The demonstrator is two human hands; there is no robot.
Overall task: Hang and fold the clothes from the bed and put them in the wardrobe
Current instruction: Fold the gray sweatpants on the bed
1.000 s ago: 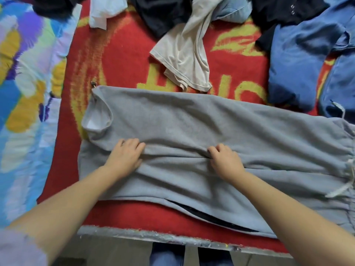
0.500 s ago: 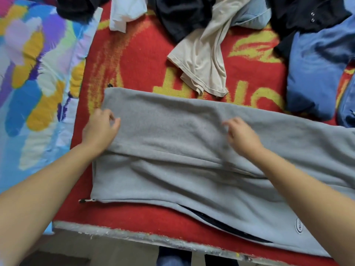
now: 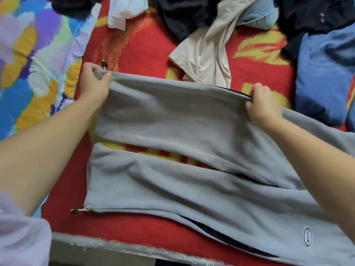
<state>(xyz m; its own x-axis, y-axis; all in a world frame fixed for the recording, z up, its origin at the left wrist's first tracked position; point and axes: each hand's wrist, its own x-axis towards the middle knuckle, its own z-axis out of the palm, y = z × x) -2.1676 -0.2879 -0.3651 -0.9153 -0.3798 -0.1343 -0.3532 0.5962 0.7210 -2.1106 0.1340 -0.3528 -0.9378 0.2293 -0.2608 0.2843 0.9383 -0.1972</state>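
Here the bed (image 3: 134, 45) carried grey sweatpants (image 3: 192, 189) lengthwise along its near edge, a heap of clothes (image 3: 207, 48) beyond. The far leg was raised: the left hand (image 3: 95, 82) pinched its hem corner, the right hand (image 3: 262, 105) gripped its far edge, fingers curled on cloth. Judged best: lay that leg squarely on the near one, hems and seams matched, then smooth flat.

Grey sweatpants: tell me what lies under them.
Under the grey sweatpants shows the red and yellow blanket, visible in the gap between the legs. The left hand and right hand lift the far leg. Anything else beneath stays covered.
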